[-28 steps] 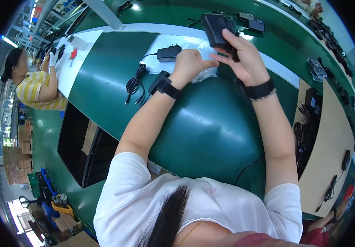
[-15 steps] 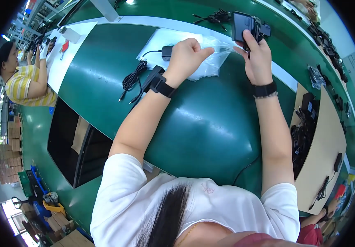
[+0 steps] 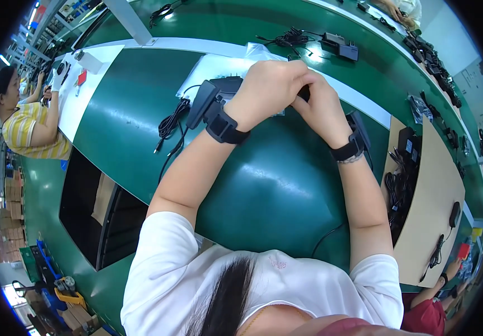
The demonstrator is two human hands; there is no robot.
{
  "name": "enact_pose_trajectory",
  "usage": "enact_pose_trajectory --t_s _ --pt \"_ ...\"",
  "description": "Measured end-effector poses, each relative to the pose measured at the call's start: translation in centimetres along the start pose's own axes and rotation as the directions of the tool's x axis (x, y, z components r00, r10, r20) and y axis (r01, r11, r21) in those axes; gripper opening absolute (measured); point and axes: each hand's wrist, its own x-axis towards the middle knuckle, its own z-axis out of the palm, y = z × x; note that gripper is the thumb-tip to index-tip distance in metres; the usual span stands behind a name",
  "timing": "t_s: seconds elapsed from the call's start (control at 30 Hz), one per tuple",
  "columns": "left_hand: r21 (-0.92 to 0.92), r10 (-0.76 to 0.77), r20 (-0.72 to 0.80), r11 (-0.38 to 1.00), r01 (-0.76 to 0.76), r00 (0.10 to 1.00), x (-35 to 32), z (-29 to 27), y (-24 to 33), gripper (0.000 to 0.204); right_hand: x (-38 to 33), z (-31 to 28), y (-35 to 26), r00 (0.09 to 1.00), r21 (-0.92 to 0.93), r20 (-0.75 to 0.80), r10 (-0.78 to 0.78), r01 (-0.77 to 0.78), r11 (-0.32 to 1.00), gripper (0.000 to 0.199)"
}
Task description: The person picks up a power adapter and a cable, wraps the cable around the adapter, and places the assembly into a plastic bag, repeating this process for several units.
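Observation:
My two hands meet above a stack of clear plastic bags [image 3: 194, 75] on the green table. My left hand [image 3: 272, 87] has its fingers bent and pressed together near my right fingertips. What they grip is hidden. My right hand [image 3: 324, 109] is closed around a black power adapter [image 3: 305, 92], of which only a dark part shows between the hands. Another black adapter [image 3: 227, 84] lies on the bags beside my left hand. Its black cable [image 3: 171, 120] is coiled on the table to the left. Both wrists carry black straps with dark boxes.
A cardboard box [image 3: 429, 190] holding black cables and adapters stands at the right. More adapters [image 3: 339, 47] and cables [image 3: 292, 38] lie beyond the white rail. At the left, a person in yellow stripes [image 3: 31, 131] works at a white table [image 3: 96, 61].
My right hand has moved left and nearer with the adapter, and my left hand has moved right to meet it. The bags are now more covered by my hands.

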Motion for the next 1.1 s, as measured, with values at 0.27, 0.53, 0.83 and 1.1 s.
enact_pose_trajectory --t_s 0.27,0.53,0.83,1.1 --pt "-0.107 -0.245 -0.208 0.968 0.227 0.947 -0.3 0.3 0.2 0.017 -0.4 -0.7 -1.1 0.978 -0.195 0.078 -0.195 0.207 0.959 0.044" --pt "-0.388 -0.325 -0.158 0.889 0.244 0.932 -0.7 -0.8 1.1 0.016 -0.9 -0.7 -1.3 0.958 -0.187 -0.002 -0.286 0.281 0.941 0.042" --pt "0.015 -0.003 -0.182 1.0 0.006 0.983 -0.5 2.0 4.1 0.005 0.5 -2.1 -0.4 0.788 0.818 0.406 0.462 -0.539 0.201 0.012" --pt "0.074 0.097 -0.461 0.995 -0.071 0.882 2.4 3.1 6.3 0.004 2.7 -2.7 -2.2 0.873 0.993 0.091 0.478 -0.045 -0.105 0.016"
